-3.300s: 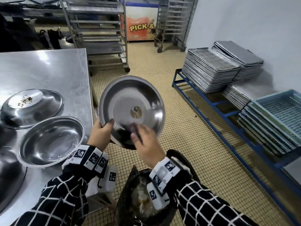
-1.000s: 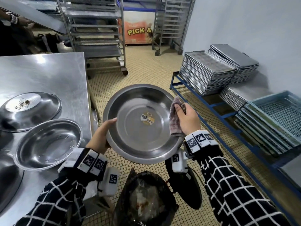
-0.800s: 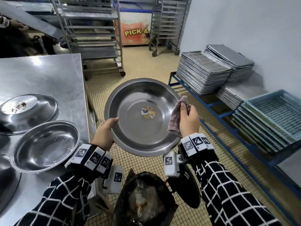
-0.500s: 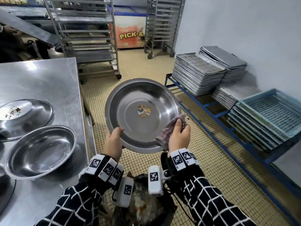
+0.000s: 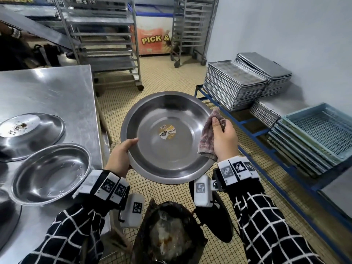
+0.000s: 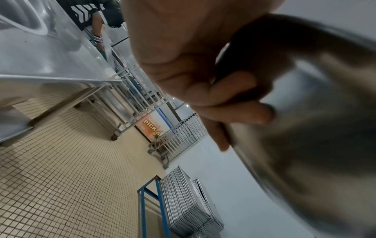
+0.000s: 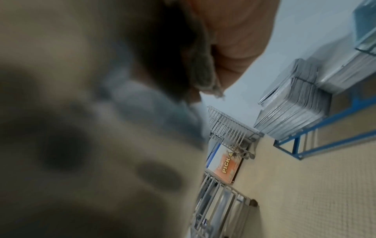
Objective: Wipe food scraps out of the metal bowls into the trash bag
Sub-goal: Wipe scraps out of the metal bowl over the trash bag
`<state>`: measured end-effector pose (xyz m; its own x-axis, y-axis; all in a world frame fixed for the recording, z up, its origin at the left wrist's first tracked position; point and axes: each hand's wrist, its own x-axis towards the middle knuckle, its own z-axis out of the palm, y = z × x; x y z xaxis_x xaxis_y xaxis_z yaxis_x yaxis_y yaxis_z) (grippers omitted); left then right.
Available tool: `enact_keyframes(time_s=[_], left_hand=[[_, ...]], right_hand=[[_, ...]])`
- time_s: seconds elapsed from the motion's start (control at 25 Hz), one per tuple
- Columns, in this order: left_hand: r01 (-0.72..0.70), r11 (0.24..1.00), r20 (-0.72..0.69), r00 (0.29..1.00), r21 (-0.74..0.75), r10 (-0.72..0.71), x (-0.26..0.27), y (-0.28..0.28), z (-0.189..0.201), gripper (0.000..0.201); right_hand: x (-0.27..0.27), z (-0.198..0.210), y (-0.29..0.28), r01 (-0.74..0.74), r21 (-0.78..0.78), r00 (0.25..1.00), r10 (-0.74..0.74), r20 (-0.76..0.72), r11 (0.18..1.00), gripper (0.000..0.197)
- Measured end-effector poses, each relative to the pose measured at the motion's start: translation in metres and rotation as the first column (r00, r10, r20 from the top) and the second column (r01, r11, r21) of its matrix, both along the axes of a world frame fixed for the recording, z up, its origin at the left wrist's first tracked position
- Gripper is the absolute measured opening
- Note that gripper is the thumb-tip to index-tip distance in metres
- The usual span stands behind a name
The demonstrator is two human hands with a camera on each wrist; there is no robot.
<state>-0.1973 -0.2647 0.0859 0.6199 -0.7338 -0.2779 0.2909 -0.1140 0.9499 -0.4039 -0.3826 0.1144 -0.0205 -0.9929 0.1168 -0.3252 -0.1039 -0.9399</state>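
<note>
Now: bowl tilted over the bag, rag at its rim

Right now my left hand (image 5: 119,156) has its grip on the near-left rim of the large metal bowl (image 5: 167,138), thumb hooked over the lip and fingers (image 6: 230,103) curled beneath against the underside. The bowl hangs in the air beside the worktop (image 5: 47,92), its open face tipped toward me, a small paper sticker (image 5: 167,133) stuck at the centre of its base. No scraps show inside it.

My right hand (image 5: 224,141) pinches a pinkish checked rag (image 5: 208,138), thumb on top and fingers folded round it, with the cloth pressed against the bowl's right inner wall near the rim (the right wrist view is mostly blur, so it adds only the rag's frayed edge (image 7: 203,70)).

Below the bowl and nearer to me sits the open dark trash bag (image 5: 169,233), with pale and brownish waste visible inside.

On the worktop to my left lie two more metal bowls: an upright one (image 5: 51,172) near the edge, and behind it an upturned one (image 5: 30,134) with dark crumbs scattered on its flat base. Beyond my right hand, a low blue rack (image 5: 247,126) carries stacked metal trays (image 5: 234,84).
</note>
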Motion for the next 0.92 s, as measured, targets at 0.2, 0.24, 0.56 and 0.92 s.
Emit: enact_keyframes(time_s=[0.2, 0.24, 0.56, 0.92], left_hand=[[-0.104, 0.995, 0.027, 0.994, 0.01, 0.103, -0.02, -0.003, -0.012, 0.024], [-0.105, 0.994, -0.03, 0.994, 0.024, 0.106, -0.027, -0.003, -0.013, 0.025], [0.283, 0.959, 0.005, 0.959, -0.017, -0.283, 0.008, 0.008, -0.006, 0.04], [0.103, 0.987, -0.118, 0.986, -0.125, -0.118, -0.02, -0.005, 0.002, 0.033]], right_hand=[[0.026, -0.02, 0.029, 0.141, 0.058, 0.967, -0.151, 0.207, 0.988, 0.032], [0.031, -0.025, 0.033, 0.151, 0.065, 0.962, -0.162, 0.222, 0.986, 0.03], [-0.006, -0.009, 0.007, -0.031, 0.141, 0.997, 0.02, 0.073, 0.99, 0.028], [0.01, -0.007, 0.022, -0.005, 0.157, 0.969, -0.033, 0.243, 0.988, 0.03]])
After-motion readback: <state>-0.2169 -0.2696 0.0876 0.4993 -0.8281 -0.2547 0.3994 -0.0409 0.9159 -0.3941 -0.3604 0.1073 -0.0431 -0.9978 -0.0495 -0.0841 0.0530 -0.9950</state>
